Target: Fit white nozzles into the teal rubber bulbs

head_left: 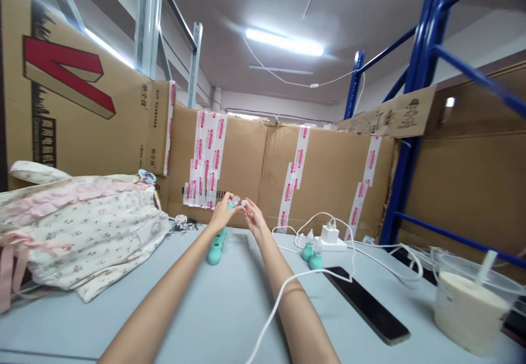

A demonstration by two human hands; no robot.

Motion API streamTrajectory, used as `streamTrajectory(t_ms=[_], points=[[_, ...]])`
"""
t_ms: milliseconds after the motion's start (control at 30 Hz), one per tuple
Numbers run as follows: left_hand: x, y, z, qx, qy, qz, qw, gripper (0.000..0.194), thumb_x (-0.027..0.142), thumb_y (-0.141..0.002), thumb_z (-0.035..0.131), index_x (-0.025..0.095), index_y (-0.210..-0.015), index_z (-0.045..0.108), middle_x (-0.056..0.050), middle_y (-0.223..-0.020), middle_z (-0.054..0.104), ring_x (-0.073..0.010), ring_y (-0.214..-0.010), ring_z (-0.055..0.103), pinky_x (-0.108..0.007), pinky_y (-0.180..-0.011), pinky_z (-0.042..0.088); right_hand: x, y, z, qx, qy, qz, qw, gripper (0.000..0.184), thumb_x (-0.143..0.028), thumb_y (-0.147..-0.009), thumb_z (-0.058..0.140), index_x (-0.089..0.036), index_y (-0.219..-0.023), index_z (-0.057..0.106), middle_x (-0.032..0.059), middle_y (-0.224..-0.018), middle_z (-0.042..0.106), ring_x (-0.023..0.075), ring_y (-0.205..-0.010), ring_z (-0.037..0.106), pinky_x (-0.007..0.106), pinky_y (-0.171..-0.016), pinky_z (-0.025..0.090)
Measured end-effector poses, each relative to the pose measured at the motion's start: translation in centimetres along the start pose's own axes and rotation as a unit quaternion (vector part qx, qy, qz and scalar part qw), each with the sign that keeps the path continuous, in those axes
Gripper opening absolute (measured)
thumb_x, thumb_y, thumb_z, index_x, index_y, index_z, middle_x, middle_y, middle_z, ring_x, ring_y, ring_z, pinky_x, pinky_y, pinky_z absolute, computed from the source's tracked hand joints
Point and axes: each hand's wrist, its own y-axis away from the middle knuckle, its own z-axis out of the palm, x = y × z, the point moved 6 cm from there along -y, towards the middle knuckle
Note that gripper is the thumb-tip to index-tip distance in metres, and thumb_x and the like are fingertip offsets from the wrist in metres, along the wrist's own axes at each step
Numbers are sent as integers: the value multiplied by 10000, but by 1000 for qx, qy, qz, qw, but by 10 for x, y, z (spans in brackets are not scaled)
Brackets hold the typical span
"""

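Raised above the far part of the table, my left hand (222, 215) is closed around a small teal bulb (230, 205) with a clear tip. Close beside it, my right hand (255, 219) pinches a small translucent cap-like piece (244, 203) between thumb and fingers. The two held pieces are apart, with a narrow gap between them. Below my left hand stands a row of teal bulbs (215, 254), partly hidden by my wrist. Clear tube-like pieces (227, 242) lie next to that row. Further right are two teal bulbs (315, 261) with whitish tips.
A white cable (271, 312) crosses over my right forearm. A black phone (370, 306) lies at right, near a cup of pale drink (468, 309). A white charger (330, 234) sits behind. A floral bag (82, 227) fills the left; cardboard (246, 155) walls the back.
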Motion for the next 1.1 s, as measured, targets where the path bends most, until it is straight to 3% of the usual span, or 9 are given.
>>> streamTrajectory(t_ms=[133, 233, 300, 500, 567, 633, 733, 800, 1100], points=[[-6, 14, 4, -37, -42, 5, 998, 452, 379, -767, 600, 263, -1193, 503, -10, -902, 692, -193, -860, 623, -297, -783, 435, 13, 8, 5, -80, 33, 62, 994, 208, -266, -673, 674, -216, -871, 634, 14, -830, 698, 133, -740, 638, 224, -599, 488], [-5, 19, -5, 24, -76, 28, 996, 318, 383, -828, 533, 274, -1111, 627, -43, -1005, 675, -207, -965, 590, -309, -844, 419, 15, 13, 11, -115, 88, 82, 986, 198, -373, -733, 621, -223, -861, 596, 11, -850, 690, 139, -754, 627, 249, -645, 476], [-5, 20, -9, 49, -104, 35, 993, 283, 380, -846, 504, 268, -1043, 674, -45, -959, 655, -197, -908, 586, -309, -824, 415, 16, 16, 16, -133, 109, 90, 981, 222, -421, -758, 585, -221, -852, 568, 14, -860, 682, 146, -797, 621, 259, -674, 467], [-11, 24, -19, 109, -142, 29, 983, 204, 311, -831, 529, 242, -941, 687, -43, -975, 588, -186, -903, 564, -310, -813, 395, 24, 18, 27, -157, 192, 76, 966, 352, -535, -747, 557, -206, -871, 559, 27, -928, 677, 168, -910, 605, 260, -699, 430], [-13, 24, -21, 113, -159, 26, 980, 171, 275, -832, 521, 226, -905, 668, -55, -993, 609, -207, -939, 557, -330, -827, 383, 21, 13, 25, -121, 239, 28, 963, 356, -529, -739, 562, -202, -880, 564, 29, -934, 676, 168, -914, 605, 279, -733, 437], [-15, 25, -19, 95, -192, 23, 976, 157, 245, -838, 498, 218, -884, 645, -67, -948, 639, -232, -938, 552, -352, -815, 372, 9, 11, 25, -92, 262, -78, 958, 312, -470, -718, 598, -200, -876, 578, 30, -940, 674, 160, -920, 604, 289, -786, 446], [-18, 27, -15, 56, -255, 35, 965, 160, 209, -834, 479, 220, -884, 630, -75, -866, 654, -255, -918, 543, -378, -825, 344, -4, 16, 33, -149, 295, -184, 926, 211, -358, -691, 632, -191, -820, 628, 29, -893, 686, 146, -844, 626, 283, -823, 459], [-18, 28, -11, 32, -277, 56, 959, 175, 189, -827, 475, 224, -909, 626, -72, -866, 653, -255, -917, 537, -389, -853, 322, -7, 20, 35, -174, 335, -190, 906, 152, -305, -681, 631, -181, -767, 649, 27, -811, 694, 145, -747, 636, 283, -789, 476], [-12, 32, -12, 17, -306, 70, 949, 173, 165, -819, 476, 213, -937, 593, -77, -918, 648, -267, -943, 514, -413, -874, 274, -9, 22, 25, -60, 421, -193, 884, 104, -282, -663, 643, -178, -663, 634, 6, -676, 685, 147, -672, 632, 254, -693, 466]])
